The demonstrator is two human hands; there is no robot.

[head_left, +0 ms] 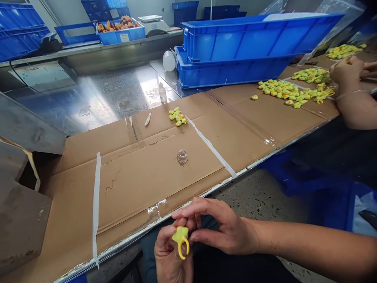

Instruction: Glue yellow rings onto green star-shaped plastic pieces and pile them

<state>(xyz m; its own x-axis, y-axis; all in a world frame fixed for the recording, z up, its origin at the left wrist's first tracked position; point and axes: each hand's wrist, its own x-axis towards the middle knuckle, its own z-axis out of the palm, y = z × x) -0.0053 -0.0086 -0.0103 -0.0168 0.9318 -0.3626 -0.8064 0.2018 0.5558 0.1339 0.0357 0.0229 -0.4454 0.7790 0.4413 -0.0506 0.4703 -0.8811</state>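
My left hand (171, 255) is closed around a small yellow-green toy ring (181, 239), held in front of the table edge with the yellow band hanging down. My right hand (218, 230) reaches in from the right, its fingertips touching the top of the same piece. On the cardboard sheet (141, 173) ahead stand a small clear jar (182, 157) and a little heap of yellow-green pieces (177, 116).
Two stacked blue crates (235, 51) sit at the back right. Another person's hand (349, 72) works beside spread yellow-green pieces (291, 91). A small dropper bottle (162, 92), a white cup (169, 61), a blue bin of coloured pieces (120, 29) and a scale (153, 21) lie farther back.
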